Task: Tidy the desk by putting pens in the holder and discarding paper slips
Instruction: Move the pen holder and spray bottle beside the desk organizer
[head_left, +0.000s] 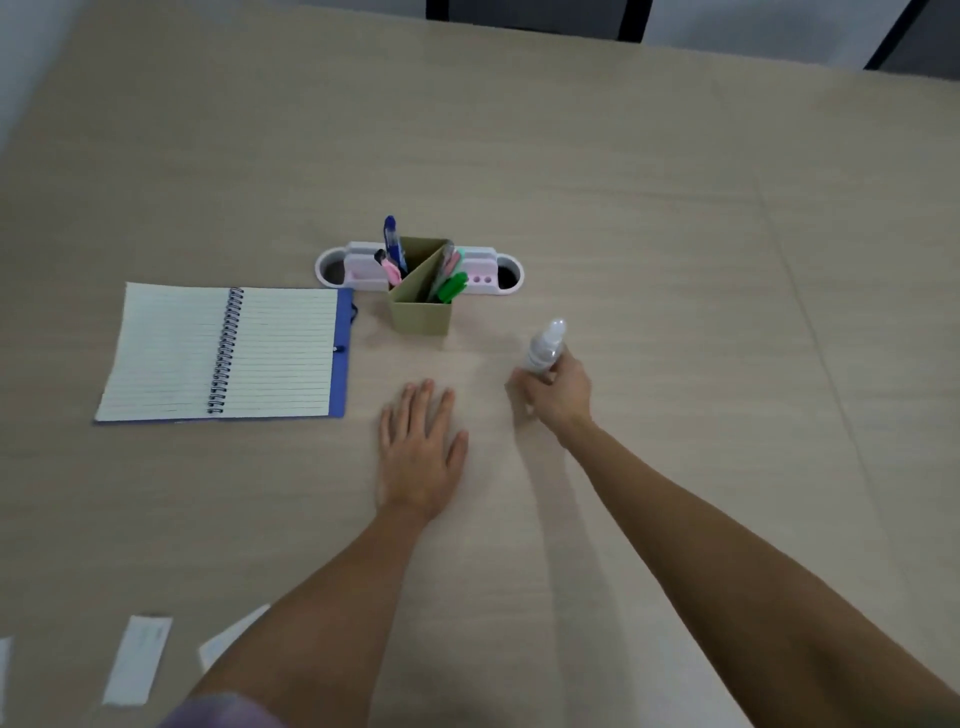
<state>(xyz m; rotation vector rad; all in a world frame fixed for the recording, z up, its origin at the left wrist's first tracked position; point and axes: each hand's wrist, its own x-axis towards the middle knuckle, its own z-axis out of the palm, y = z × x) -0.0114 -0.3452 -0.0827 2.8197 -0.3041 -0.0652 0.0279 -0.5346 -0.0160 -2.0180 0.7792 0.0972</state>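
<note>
Desk (623, 208): pale wood-grain surface, filling the view. All positions below are given relative to the pen holder (420, 312), an olive, divided container standing upright near the desk's centre.

Notebook (223, 353): spiral-bound, open, lined pages up, lying flat just left of the holder.

White tray (332, 270): long and rounded at both ends, directly behind the holder and touching or nearly touching it.

Left hand (421, 457): flat on the desk, palm down, fingers extended and slightly spread, gripping nothing; in front of the holder, near but apart.

Right hand (558, 395): in front and to the right of the holder, fingers curled around the lower part of a small translucent bottle (545, 345), which stands tilted, cap away from the person.

Paper slips (137, 660): white, lying flat well in front and left of the holder, beyond the left forearm; neither hand touches them.

Pens (452, 286): blue, pink and green, standing in the holder's compartments.
</note>
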